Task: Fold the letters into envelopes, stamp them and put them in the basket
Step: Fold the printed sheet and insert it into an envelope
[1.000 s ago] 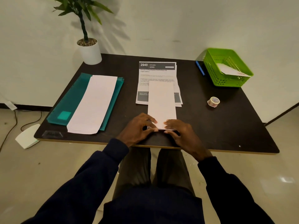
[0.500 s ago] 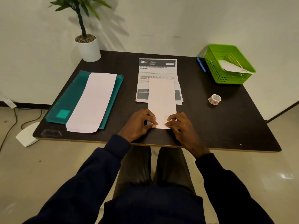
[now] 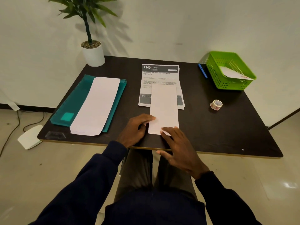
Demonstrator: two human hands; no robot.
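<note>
A long white envelope (image 3: 164, 108) lies lengthwise at the table's front centre, its far end overlapping a small stack of printed letters (image 3: 159, 75). My left hand (image 3: 136, 129) grips the envelope's left edge near its close end, fingers curled. My right hand (image 3: 180, 148) hovers with fingers spread, and its fingertips touch the envelope's near right corner. A green basket (image 3: 227, 84) stands at the back right with one white envelope (image 3: 233, 73) inside. A small patterned sticker roll (image 3: 216, 104) sits right of the letters.
On the dark table (image 3: 211, 130), a teal folder (image 3: 76, 101) at the left carries a long white envelope (image 3: 99, 103). A blue pen (image 3: 202, 70) lies beside the basket. A potted plant (image 3: 93, 53) stands at the back left corner.
My right hand has lifted off the envelope's near end and spread its fingers, drawing back towards me. My left hand has slid up the envelope's left edge.
</note>
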